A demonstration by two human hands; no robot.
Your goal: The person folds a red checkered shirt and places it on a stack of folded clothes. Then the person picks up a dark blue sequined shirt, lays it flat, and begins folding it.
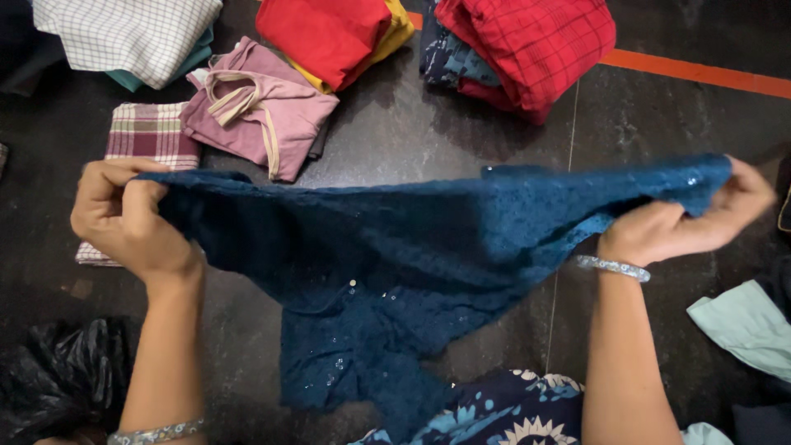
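Teal lace fabric (pixel 387 264) (dotted with small sequins) hangs stretched above the dark floor (pixel 643 124). The left hand (pixel 124 218) has its grip closed on one top corner, and the right hand (pixel 684 222) pinches the other. Folded clothes lie beyond: a pink garment (pixel 255 111), a plaid cloth (pixel 148 132).

Dark stone floor (pixel 395 124), orange stripe (pixel 700 72); folded clothes piles (pixel 329 33), plaid cloth (pixel 148 132), black bag (pixel 58 375).
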